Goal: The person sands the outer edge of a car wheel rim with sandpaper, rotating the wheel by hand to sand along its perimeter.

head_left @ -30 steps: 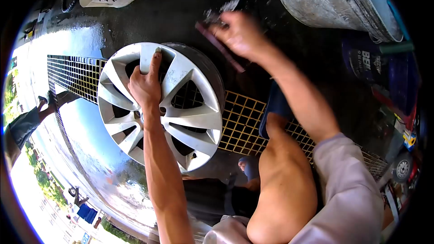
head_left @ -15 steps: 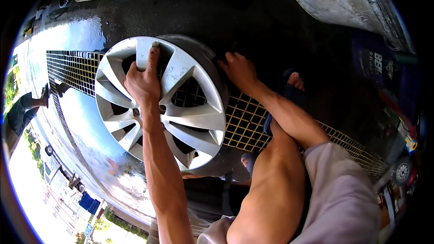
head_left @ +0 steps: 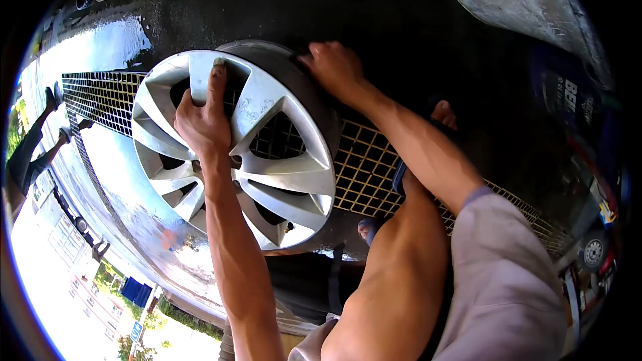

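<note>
A silver alloy wheel rim (head_left: 257,103) with wide, scuffed spokes stands tilted over a metal grating, with no tyre on it. My left hand (head_left: 204,120) grips one spoke, its thumb stretched along the front and its fingers passing into the gap behind. At the back of the rim's dark barrel (head_left: 271,60) is my right hand (head_left: 334,70), its fingers curled near the barrel edge. Whatever lies under those fingers is hidden in shadow. A valve stem (head_left: 289,227) shows near the rim's lower edge.
The yellowish grating (head_left: 364,170) runs across the wet, dark floor under the rim. My bent leg (head_left: 394,281) is close on the right. A pale rounded container (head_left: 515,0) stands at upper right. Another person's legs (head_left: 40,140) show at far left.
My right hand has moved left and up along the rim's barrel. My left hand keeps its hold on the spoke. The person at far left has shifted position.
</note>
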Action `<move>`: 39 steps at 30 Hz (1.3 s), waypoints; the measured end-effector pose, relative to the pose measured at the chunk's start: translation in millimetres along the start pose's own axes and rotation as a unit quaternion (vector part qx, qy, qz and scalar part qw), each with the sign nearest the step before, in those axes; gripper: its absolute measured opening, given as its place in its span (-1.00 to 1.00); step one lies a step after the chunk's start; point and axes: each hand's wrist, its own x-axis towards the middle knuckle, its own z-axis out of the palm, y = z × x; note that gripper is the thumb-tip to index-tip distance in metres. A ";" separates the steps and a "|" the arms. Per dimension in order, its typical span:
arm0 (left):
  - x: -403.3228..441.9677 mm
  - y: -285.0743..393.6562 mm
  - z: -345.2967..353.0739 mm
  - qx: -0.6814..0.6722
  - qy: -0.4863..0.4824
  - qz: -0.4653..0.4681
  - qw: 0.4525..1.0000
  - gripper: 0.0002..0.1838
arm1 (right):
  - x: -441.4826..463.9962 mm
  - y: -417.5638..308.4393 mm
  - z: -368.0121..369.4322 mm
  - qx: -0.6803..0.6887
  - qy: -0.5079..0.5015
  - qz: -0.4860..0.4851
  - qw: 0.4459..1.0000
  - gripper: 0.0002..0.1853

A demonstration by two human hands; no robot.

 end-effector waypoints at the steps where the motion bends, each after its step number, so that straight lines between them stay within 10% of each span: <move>1: -0.1 -1.9 -1.1 -0.012 -0.019 -0.018 1.000 -0.17 | 15.8 -9.2 3.9 0.003 -0.006 0.003 1.000 -0.68; 39: -2.9 3.9 -4.0 -0.034 -0.034 -0.012 0.999 -0.22 | 39.6 -25.2 12.6 -0.034 0.049 -0.006 0.998 -0.56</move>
